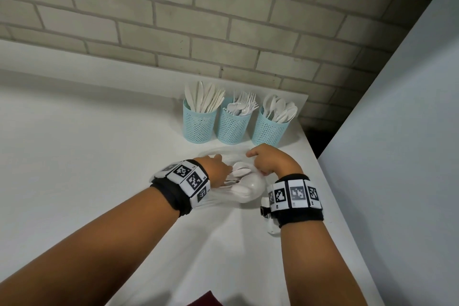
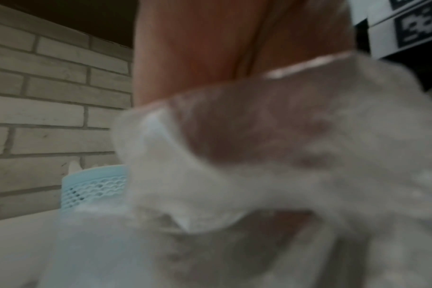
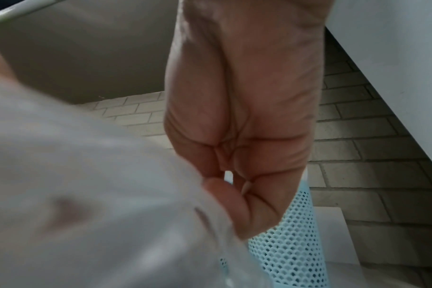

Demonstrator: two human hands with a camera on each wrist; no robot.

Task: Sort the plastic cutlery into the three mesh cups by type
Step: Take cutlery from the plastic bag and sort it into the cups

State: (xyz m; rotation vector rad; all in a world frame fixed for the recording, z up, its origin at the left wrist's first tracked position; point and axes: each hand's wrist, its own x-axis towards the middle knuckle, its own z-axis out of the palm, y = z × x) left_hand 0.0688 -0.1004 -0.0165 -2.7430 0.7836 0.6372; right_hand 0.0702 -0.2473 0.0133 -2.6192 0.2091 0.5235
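The right hand (image 1: 269,160) is clenched on the edge of a clear plastic bag (image 1: 250,187), thumb and curled fingers pinching the film; the right wrist view shows the pinch plainly. It seems to be holding the bag's mouth open and steady. The left hand (image 1: 218,170) sits at about nine o'clock from it, fingers reaching into the bag among the white spoons (image 1: 239,172) bunched inside. Whether those fingers have closed on a spoon I cannot tell, since the film and the hand itself hide them, and the left wrist view is blurred.

The bag lies on the white table (image 1: 99,144), just in front of the three blue mesh cups. From the hands, the cups stand at twelve o'clock in a row against the brick wall (image 1: 223,20). The left cup (image 1: 198,124) holds knives, the middle cup (image 1: 232,129) forks with what look like a few spoons mixed in, the right cup (image 1: 269,131) spoons. All stand handles down, so the heads show the type.

Most cutlery looks sorted already; the bagged spoons likely belong in the right cup, nearest the right hand. A pale panel (image 1: 397,156) borders the table at three o'clock.
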